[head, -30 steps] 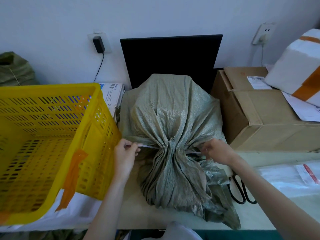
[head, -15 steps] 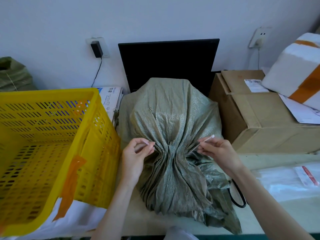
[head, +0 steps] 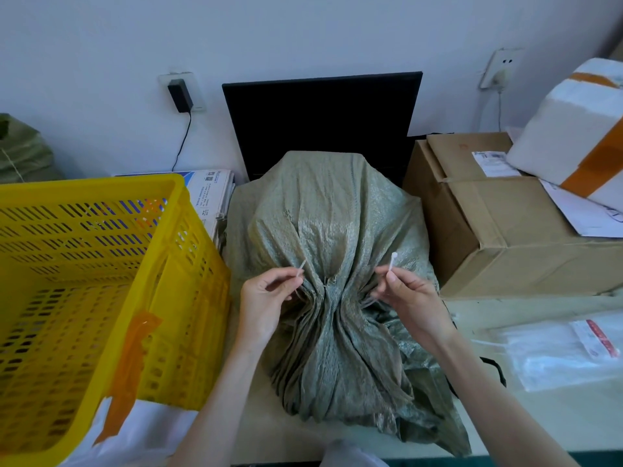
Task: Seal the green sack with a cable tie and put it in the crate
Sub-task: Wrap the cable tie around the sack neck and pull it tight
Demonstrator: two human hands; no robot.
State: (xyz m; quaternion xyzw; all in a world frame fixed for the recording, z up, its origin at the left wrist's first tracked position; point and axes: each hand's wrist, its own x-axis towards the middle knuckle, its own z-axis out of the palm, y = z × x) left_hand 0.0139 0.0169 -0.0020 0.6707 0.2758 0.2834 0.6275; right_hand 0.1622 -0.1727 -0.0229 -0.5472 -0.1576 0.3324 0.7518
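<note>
Both tie ends now lifted: your left hand [head: 266, 298] & right hand [head: 409, 298] pinch cable tie [head: 393, 260] round green sack [head: 333, 251] neck; next, thread tip thru head.

A: What sort of place?

B: Looks like a small packing or shipping office. Cardboard box [head: 505, 227] with a shipping label beyond the right fingers [head: 392, 276], taped foam box [head: 569, 129] on it, clear poly bags [head: 559, 352] to their right.

A: Anything else?

B: Yellow crate [head: 101, 264] left of the left fingers [head: 290, 283], dark monitor [head: 320, 119] at the wall beyond, probably a desk.
</note>
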